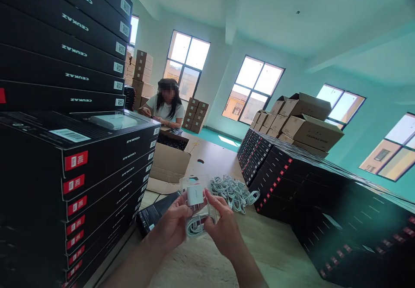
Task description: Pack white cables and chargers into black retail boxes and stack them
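Both of my hands hold a clear plastic tray (pixel 198 189) upright above the wooden table (pixel 279 253). A white charger plug (pixel 195 195) sits in the tray's upper part and a coiled white cable (pixel 194 226) in its lower part. My left hand (pixel 170 227) grips the tray's left side, thumb on the front. My right hand (pixel 223 227) pinches the right edge with thumb and fingers closed. A heap of coiled white cables (pixel 235 191) lies just behind my hands.
Tall stacks of black product boxes (pixel 81 180) stand at my left, a long low block of them (pixel 324 201) at my right with brown cartons (pixel 311 128) on top. An open cardboard box (pixel 170 158) sits ahead. A person (pixel 166 106) works at the table's far end.
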A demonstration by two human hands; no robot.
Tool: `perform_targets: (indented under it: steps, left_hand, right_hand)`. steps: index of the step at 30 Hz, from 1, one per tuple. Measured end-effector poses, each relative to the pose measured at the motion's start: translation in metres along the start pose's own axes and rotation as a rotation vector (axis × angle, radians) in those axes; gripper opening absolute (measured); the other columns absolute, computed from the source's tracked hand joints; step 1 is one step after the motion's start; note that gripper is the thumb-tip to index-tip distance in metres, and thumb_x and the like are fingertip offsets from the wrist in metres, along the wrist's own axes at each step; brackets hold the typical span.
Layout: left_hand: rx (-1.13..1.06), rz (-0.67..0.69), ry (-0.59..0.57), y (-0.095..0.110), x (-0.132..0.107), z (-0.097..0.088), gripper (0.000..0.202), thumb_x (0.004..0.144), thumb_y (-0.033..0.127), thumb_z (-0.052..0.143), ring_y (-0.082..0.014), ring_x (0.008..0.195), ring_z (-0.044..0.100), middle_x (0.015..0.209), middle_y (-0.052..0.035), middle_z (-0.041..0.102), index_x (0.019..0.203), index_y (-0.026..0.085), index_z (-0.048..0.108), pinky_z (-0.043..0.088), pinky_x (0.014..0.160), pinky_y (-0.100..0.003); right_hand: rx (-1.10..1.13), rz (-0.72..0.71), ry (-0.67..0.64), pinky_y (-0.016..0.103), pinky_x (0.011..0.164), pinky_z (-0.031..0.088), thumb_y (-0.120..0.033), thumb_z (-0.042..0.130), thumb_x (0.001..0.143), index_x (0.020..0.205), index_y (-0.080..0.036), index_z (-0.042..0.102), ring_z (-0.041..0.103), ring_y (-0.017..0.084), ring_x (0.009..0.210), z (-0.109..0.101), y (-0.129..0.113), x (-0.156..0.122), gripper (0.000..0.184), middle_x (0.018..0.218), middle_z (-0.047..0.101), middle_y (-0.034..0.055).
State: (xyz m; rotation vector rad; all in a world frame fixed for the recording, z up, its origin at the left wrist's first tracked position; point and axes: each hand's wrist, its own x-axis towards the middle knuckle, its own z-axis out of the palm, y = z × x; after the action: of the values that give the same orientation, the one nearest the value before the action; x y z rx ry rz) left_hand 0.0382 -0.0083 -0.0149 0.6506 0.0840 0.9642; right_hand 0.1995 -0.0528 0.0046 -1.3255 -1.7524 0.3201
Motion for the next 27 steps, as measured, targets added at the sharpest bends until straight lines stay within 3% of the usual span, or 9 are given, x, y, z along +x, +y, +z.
perform_targets:
  steps: [5,11,18,21,24,27]
  left_hand:
    - [-0.039,-0.025,-0.057,0.001,0.000,-0.003,0.061,0.066,0.003,0.060,-0.0251,0.103,0.069,0.115,-0.0074,0.074,0.125,0.022,0.066,0.054,0.085,-0.036]
    - [-0.040,-0.061,-0.045,-0.003,0.003,-0.011,0.056,0.068,0.007,0.060,-0.0275,0.102,0.069,0.113,-0.0098,0.074,0.122,0.020,0.067,0.053,0.089,-0.044]
    - [-0.024,-0.072,0.030,-0.004,0.002,-0.005,0.060,0.067,0.005,0.064,-0.0239,0.098,0.069,0.112,-0.0065,0.074,0.124,0.024,0.066,0.052,0.090,-0.039]
    - [-0.008,-0.046,0.037,-0.001,0.004,-0.001,0.071,0.065,0.005,0.065,-0.0260,0.104,0.069,0.113,-0.0063,0.074,0.133,0.026,0.061,0.052,0.092,-0.038]
    - [0.019,-0.023,0.057,0.004,0.006,-0.001,0.074,0.063,0.005,0.066,-0.0287,0.104,0.070,0.110,-0.0081,0.076,0.135,0.023,0.061,0.053,0.092,-0.039]
    - [0.036,0.000,0.081,0.009,0.007,-0.003,0.070,0.064,0.006,0.065,-0.0287,0.099,0.072,0.105,-0.0089,0.077,0.133,0.020,0.063,0.053,0.091,-0.040]
  right_hand:
    - [0.017,-0.006,-0.044,0.038,0.107,0.046,-0.001,0.056,0.070,0.147,-0.032,0.054,0.061,0.024,0.120,-0.005,0.001,-0.002,0.083,0.126,0.069,0.0037]
    - [0.005,-0.065,-0.062,0.035,0.100,0.051,-0.015,0.043,0.095,0.145,-0.036,0.055,0.062,0.021,0.119,-0.012,0.010,-0.002,0.055,0.130,0.069,0.0020]
    - [-0.069,-0.118,-0.002,0.039,0.099,0.052,-0.023,0.040,0.103,0.150,-0.039,0.048,0.064,0.022,0.113,0.007,0.027,-0.003,0.050,0.131,0.067,0.0047]
    - [0.029,-0.078,-0.022,0.038,0.097,0.052,-0.030,0.037,0.105,0.152,-0.038,0.046,0.062,0.022,0.115,0.014,0.032,-0.003,0.048,0.137,0.063,0.0067]
    - [0.202,-0.010,-0.045,0.041,0.107,0.045,-0.039,0.041,0.105,0.150,-0.036,0.048,0.055,0.023,0.127,0.010,0.034,-0.003,0.046,0.144,0.057,0.0062]
    - [0.467,0.198,-0.124,0.040,0.097,0.050,-0.048,0.060,0.095,0.153,-0.034,0.043,0.062,0.022,0.110,-0.004,0.033,-0.001,0.062,0.138,0.059,0.0081]
